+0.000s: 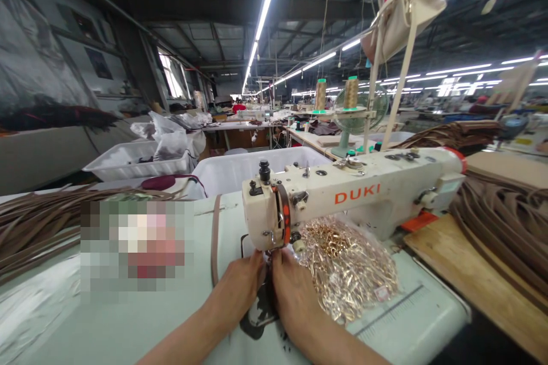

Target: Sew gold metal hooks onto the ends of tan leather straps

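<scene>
Both my hands meet under the head of a white sewing machine (317,197) marked DUKI. My left hand (242,279) is closed just left of the needle area, fingertips pinched together. On the other side, my right hand (293,285) is also closed, its fingers bent down close to the presser foot. Whatever they pinch is hidden behind the fingers and the machine head. A narrow brown strap (215,239) lies along the pale green table left of the machine. Right of my right hand, a clear plastic bag of gold metal hooks (349,268) rests under the machine arm.
Brown strips (47,217) pile up at the left, and more strips (492,222) lie on a wooden board (471,279) at the right. White bins (252,165) stand behind the table. Thread cones (351,93) and a hanging beige bag (411,11) rise above the machine.
</scene>
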{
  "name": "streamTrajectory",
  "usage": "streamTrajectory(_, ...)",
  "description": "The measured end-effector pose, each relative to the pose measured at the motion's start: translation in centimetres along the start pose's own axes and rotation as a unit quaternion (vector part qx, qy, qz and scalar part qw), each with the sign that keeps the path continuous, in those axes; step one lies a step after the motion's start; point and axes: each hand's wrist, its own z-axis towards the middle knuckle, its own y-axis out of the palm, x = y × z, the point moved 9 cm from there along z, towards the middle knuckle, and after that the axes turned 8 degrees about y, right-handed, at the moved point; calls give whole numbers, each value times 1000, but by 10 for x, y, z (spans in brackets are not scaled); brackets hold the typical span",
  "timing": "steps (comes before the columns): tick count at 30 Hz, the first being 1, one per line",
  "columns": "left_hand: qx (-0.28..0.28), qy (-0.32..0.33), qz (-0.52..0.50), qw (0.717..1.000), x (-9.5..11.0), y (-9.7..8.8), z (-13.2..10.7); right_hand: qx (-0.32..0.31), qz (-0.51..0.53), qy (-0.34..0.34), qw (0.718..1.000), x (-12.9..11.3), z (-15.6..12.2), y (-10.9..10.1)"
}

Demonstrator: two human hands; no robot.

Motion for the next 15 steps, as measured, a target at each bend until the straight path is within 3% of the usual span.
streamTrajectory(6,-37,-43,20,998,-16,-20,-4,18,42,-19,999,23,-21,-22)
streamTrajectory(9,-62,-64,4,996,-13,-23,-13,16,23,-3,1000,43,-21,-36)
streamTrajectory(12,-145,-72,-114,980,12,-8,-27,6,-27,-32,999,54,-13,-45)
streamTrajectory(15,-262,-32,-299,917,50,9,-40,-5,-29,-107,994,52,-7,-50)
